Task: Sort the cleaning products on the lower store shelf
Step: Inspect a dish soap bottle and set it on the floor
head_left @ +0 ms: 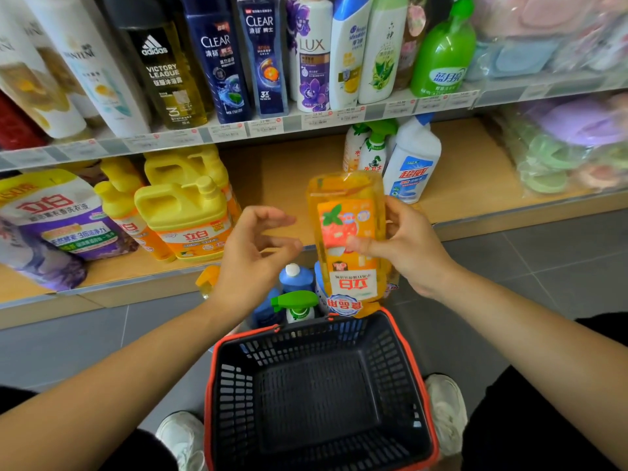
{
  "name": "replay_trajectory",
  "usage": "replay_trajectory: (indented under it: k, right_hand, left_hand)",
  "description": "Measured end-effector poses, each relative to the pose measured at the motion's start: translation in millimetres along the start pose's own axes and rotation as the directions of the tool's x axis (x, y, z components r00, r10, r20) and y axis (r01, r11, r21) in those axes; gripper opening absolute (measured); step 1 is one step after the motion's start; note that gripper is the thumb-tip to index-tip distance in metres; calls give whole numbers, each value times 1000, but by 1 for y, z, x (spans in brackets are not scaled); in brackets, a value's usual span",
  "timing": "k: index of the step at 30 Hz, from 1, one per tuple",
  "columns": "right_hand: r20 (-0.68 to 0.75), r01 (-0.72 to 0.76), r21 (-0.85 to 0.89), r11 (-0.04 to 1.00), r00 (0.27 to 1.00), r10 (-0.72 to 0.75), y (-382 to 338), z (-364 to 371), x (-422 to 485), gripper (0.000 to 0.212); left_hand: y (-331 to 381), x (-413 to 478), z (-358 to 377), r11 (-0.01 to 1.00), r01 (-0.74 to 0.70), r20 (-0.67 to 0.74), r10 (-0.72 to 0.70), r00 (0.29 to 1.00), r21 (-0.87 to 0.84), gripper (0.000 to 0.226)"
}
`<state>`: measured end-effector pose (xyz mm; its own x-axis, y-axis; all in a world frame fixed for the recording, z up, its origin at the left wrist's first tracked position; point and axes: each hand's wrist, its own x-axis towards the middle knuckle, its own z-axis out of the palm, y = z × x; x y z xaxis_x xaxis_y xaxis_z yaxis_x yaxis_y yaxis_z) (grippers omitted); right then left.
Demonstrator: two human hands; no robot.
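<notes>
So the right hand [407, 246] is gripping an orange detergent bottle [346, 232], thumb on the front label, fingers wrapped behind. The bottle is upside down, label text flipped, held in the air in front of the lower shelf [289, 185] and above the far edge of the dark basket [238, 385] with the red rim. The left hand [251, 253] is just left of it, fingers loosely curled, holding nothing. On the shelf: yellow jugs [183, 212] on the left, a white cleaner bottle [413, 164] far right. A green spray bottle [299, 305] and a blue bottle [294, 278] stand just beyond the basket.
</notes>
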<state>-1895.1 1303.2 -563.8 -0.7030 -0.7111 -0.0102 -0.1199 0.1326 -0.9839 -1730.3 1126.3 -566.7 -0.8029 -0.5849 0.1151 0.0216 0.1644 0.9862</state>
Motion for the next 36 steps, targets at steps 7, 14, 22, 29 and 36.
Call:
replay_trajectory:
  k: [7, 14, 22, 29, 36]
  right_hand:
    - [-139, -39, 391, 919, 985, 101, 0, 1, 21, 93]
    - [-135, -126, 503, 855, 966, 222, 6, -5, 39, 84]
    - [-40, -391, 471, 791, 886, 462, 39, -9, 58, 63]
    - [46, -551, 432, 714, 804, 593, 66, 18, 87, 45]
    - [20, -379, -45, 924, 925, 380, 69, 49, 123, 77]
  left_hand:
    - [-52, -9, 17, 872, 457, 383, -489, 784, 178, 44]
    - [-57, -2, 17, 875, 477, 315, -432, 845, -80, 13]
    - [-35, 37, -15, 951, 289, 53, -285, 957, -110, 17]
    - [-22, 81, -26, 980, 153, -85, -143, 986, 123, 28]
    - [-43, 128, -19, 685, -141, 8, 193, 981, 715, 25]
